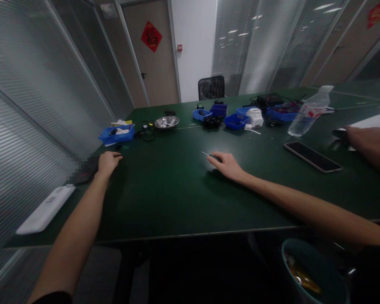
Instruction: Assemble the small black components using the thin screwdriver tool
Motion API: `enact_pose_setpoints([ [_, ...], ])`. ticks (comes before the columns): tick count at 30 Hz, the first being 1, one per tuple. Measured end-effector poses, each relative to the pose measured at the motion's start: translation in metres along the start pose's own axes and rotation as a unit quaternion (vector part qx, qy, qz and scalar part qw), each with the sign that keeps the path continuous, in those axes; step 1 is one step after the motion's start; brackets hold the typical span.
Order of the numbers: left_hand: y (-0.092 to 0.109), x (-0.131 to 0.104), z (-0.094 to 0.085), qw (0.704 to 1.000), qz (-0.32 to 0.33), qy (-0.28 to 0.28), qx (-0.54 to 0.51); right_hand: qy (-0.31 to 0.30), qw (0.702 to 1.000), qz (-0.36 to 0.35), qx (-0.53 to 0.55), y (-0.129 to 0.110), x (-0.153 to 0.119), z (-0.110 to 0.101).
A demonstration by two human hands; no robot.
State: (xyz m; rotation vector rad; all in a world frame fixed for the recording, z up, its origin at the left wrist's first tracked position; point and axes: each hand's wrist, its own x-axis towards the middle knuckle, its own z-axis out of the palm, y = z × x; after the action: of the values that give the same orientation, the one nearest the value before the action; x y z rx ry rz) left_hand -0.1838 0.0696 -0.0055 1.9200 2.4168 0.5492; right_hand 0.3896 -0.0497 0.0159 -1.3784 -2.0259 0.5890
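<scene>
Green table between walls hung with blinds, so I'll use the steel bowl as the landmark. Right hand, on the wearer's side and right of the bowl, is pinching a thin metal rod, tip poking out leftward. Left hand, wearer's side and left of the bowl, has its fingertips close together, but honestly can't tell if anything's in them. My worry: a loose pinch could let that skinny rod slip and roll, and a careless left-hand sweep could shove the little green bit just past its fingers. Well right of the bowl, a bump from the co-worker's hand might tip the bottle onto the phone. Counting up: one rod, one bowl, one bottle, one phone, three hands, and roughly six blue trays, one left of the bowl, the rest right.
</scene>
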Motion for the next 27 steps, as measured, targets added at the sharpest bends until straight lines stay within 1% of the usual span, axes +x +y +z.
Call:
enact_pose_setpoints([
  [7, 0.0034, 0.0002, -0.0005, 0.999, -0.041, 0.000, 0.002, -0.001, 1.000, 0.002, -0.002, -0.0014, -0.0007, -0.0007],
  [17, 0.0040, 0.0026, -0.0046, 0.997, -0.073, -0.011, -0.030, -0.001, 1.000, 0.002, 0.006, -0.0013, -0.0013, -0.0005],
  [21, 0.0044, 0.0015, -0.0039, 0.997, -0.072, -0.012, -0.028, -0.003, 1.000, -0.003, 0.002, -0.0006, -0.0011, -0.0003],
  [27, 0.0076, -0.0028, -0.0036, 0.999, -0.053, -0.008, 0.002, 0.001, 1.000, -0.008, -0.007, 0.0002, -0.0001, 0.0005],
])
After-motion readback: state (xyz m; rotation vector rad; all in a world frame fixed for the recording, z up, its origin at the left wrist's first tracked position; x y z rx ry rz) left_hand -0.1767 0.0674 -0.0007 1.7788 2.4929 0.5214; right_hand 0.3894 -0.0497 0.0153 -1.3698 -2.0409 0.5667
